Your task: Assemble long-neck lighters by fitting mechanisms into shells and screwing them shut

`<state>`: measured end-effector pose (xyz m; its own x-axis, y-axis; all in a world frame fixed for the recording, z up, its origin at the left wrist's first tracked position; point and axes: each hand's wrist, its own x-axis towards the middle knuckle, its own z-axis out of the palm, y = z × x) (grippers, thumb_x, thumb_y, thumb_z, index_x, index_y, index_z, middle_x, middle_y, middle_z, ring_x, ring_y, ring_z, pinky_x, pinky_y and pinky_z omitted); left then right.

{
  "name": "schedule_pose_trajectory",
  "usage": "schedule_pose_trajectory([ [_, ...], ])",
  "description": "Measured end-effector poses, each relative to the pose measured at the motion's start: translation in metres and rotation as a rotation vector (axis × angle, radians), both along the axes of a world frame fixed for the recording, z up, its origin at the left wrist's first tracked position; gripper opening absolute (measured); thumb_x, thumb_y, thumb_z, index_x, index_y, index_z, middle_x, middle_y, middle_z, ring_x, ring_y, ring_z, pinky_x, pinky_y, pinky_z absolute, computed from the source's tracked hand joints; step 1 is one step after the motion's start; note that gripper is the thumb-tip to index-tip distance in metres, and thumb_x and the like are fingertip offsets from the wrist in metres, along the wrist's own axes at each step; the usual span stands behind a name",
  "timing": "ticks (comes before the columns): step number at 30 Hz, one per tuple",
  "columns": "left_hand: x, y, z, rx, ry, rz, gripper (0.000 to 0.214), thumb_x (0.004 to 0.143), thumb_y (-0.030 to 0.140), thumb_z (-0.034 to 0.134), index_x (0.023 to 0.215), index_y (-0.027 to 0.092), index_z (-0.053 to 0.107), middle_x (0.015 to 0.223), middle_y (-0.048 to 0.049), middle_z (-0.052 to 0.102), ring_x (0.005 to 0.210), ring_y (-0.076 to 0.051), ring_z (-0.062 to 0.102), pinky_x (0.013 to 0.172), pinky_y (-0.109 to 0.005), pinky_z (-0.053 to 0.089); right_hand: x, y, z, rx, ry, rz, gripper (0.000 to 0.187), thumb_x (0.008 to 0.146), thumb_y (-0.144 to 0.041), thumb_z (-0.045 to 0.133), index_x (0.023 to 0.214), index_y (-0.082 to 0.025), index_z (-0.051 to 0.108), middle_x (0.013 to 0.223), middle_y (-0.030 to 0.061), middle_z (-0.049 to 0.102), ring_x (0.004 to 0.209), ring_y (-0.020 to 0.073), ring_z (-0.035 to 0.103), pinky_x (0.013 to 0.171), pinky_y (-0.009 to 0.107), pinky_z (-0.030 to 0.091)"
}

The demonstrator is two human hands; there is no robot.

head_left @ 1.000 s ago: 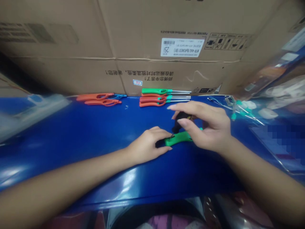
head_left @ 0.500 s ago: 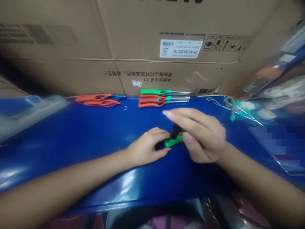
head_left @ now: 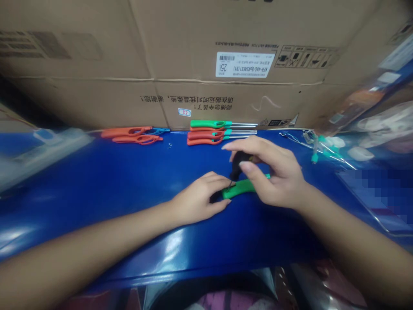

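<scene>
Blue table (head_left: pixel 112 189), glossy, ran 9 to 3 o'clock. Green handle (head_left: pixel 240 187) lay flat at centre. Two orange handles (head_left: pixel 132 134) lay side by side at 11 o'clock, near far edge. Stack (head_left: pixel 209 131) of green and orange handles with metal rods sat at 12 o'clock. Wires and teal bits (head_left: pixel 318 146) lay scattered at 2 o'clock. Clear bag (head_left: pixel 41 148) lay at 9 o'clock.

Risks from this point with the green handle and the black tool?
1. The black tool in the right hand bears on the end of the green handle, close to the left hand; a slip could jab it.
2. The handle lies flat on the glossy blue table; it may skid under the push.
</scene>
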<state>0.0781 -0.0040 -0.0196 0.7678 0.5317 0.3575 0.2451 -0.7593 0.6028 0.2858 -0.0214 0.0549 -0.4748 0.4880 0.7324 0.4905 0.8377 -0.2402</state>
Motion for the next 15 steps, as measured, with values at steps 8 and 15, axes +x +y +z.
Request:
schedule_pose_trajectory([
  [8,-0.0008,0.0004,-0.0016,0.004,0.010,-0.009,0.033,0.093,0.023,0.064,0.126,0.018,0.063,0.122,-0.0080,0.068,0.113,-0.023,0.060,0.103,-0.040,0.049,-0.0010,-0.0006,-0.0008,-0.027,0.009,0.071,0.039,0.102,-0.019,0.039,0.138,-0.020,0.056,0.125,0.0106,0.068,0.106,0.0188,0.068,0.084,0.033,0.058],
  [15,-0.0011,-0.0007,-0.0008,0.008,0.018,-0.017,0.034,0.094,0.024,0.062,0.128,0.019,0.062,0.128,-0.0087,0.066,0.118,-0.024,0.058,0.106,-0.041,0.047,-0.0010,-0.0010,-0.0027,0.203,-0.025,-0.040,0.019,0.097,-0.025,0.058,0.110,-0.016,0.069,0.085,0.0064,0.073,0.078,0.0169,0.068,0.070,0.028,0.056],
])
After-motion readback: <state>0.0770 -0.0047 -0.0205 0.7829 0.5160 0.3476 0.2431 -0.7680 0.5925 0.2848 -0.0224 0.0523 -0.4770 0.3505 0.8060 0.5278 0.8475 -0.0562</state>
